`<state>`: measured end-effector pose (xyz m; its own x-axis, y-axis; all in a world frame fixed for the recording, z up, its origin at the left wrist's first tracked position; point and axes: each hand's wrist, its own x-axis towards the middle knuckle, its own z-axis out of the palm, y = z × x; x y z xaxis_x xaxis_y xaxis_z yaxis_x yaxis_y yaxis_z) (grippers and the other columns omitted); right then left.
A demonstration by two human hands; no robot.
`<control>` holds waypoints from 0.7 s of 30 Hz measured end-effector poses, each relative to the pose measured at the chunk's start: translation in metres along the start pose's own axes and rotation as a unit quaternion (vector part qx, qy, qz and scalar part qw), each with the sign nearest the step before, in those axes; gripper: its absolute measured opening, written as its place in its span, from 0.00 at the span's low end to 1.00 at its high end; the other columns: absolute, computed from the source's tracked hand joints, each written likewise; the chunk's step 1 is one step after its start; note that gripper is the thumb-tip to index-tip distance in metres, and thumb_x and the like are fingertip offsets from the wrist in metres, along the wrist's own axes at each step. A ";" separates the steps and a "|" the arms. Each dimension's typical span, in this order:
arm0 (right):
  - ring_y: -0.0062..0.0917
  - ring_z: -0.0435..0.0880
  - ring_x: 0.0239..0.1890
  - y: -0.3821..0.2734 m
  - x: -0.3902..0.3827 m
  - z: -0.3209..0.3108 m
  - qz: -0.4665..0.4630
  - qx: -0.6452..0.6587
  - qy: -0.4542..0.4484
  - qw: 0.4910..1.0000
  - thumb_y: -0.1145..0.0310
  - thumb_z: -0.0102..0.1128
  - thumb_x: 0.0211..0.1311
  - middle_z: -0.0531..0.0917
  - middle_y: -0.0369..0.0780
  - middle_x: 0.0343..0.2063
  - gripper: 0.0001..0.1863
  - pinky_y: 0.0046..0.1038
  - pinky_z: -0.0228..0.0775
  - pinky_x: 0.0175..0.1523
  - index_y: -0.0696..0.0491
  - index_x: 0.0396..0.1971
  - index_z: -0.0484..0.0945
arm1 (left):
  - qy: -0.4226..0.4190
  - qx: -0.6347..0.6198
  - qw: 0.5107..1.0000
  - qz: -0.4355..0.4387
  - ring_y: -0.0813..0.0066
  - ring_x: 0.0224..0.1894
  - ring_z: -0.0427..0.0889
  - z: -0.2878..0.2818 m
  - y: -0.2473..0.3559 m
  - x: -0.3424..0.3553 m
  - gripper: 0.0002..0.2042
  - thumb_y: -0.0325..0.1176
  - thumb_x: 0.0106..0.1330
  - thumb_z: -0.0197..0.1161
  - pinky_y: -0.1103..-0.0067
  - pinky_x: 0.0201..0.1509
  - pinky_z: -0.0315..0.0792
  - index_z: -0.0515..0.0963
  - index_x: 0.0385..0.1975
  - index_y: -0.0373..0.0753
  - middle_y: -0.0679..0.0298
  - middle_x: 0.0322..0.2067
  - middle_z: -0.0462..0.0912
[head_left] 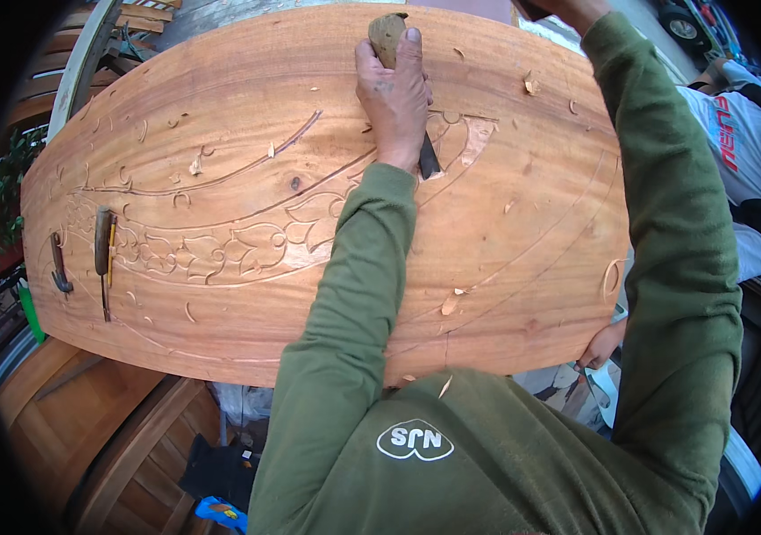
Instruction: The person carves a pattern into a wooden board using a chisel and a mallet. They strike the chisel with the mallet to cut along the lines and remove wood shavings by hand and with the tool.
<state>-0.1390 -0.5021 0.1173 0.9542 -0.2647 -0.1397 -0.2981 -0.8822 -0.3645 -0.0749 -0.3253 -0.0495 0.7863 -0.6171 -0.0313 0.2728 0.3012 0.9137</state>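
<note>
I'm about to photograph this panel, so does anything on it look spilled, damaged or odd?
Nothing looks clearly broken. Loose wood shavings litter the panel, looking untidy, and a dark knot, left of the left sleeve, stands out from the paler grain.

Bright, diffuse daylight over broad orange-brown wooden board (541,209); thin soft shadows along curved carved grooves (297,135). Brown panelled woodwork (77,406), lower left, dimmer. Fisheye bows board's edges; corners black, blue fringing at right rim.
</note>
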 end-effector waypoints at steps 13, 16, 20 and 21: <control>0.41 0.86 0.51 -0.022 0.008 -0.001 0.012 -0.034 -0.137 0.990 0.75 0.65 0.50 0.87 0.48 0.48 0.47 0.38 0.77 0.57 0.42 0.76 0.69 | 0.012 0.050 0.999 0.002 0.87 0.15 0.72 -0.007 0.007 -0.005 0.17 0.48 0.80 0.65 0.85 0.14 0.63 0.70 0.39 0.42 0.70 0.22 0.74; 0.38 0.85 0.51 -0.008 0.010 -0.026 0.025 0.032 -0.049 0.998 0.75 0.68 0.48 0.88 0.47 0.48 0.48 0.37 0.76 0.60 0.43 0.77 0.70 | 0.012 0.056 0.998 0.003 0.87 0.15 0.72 0.004 0.008 -0.010 0.17 0.49 0.80 0.65 0.86 0.14 0.63 0.71 0.40 0.42 0.70 0.22 0.75; 0.34 0.88 0.39 -0.036 0.000 -0.018 0.115 0.160 0.164 0.967 0.74 0.66 0.53 0.86 0.47 0.42 0.46 0.34 0.83 0.39 0.47 0.77 0.67 | 0.011 0.046 0.999 -0.016 0.86 0.15 0.72 0.001 0.006 -0.009 0.17 0.49 0.80 0.65 0.85 0.14 0.63 0.71 0.41 0.41 0.70 0.22 0.75; 0.36 0.88 0.39 -0.030 0.002 -0.004 0.110 0.158 0.181 0.964 0.74 0.65 0.53 0.86 0.48 0.43 0.46 0.35 0.83 0.38 0.47 0.78 0.67 | 0.008 0.051 0.999 -0.014 0.86 0.15 0.72 0.001 0.005 -0.009 0.17 0.49 0.80 0.65 0.85 0.14 0.63 0.71 0.41 0.41 0.70 0.22 0.75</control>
<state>-0.1280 -0.4780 0.1310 0.7967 -0.6010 0.0640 -0.4333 -0.6417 -0.6328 -0.0814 -0.3191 -0.0439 0.7885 -0.6119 -0.0625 0.2364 0.2078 0.9492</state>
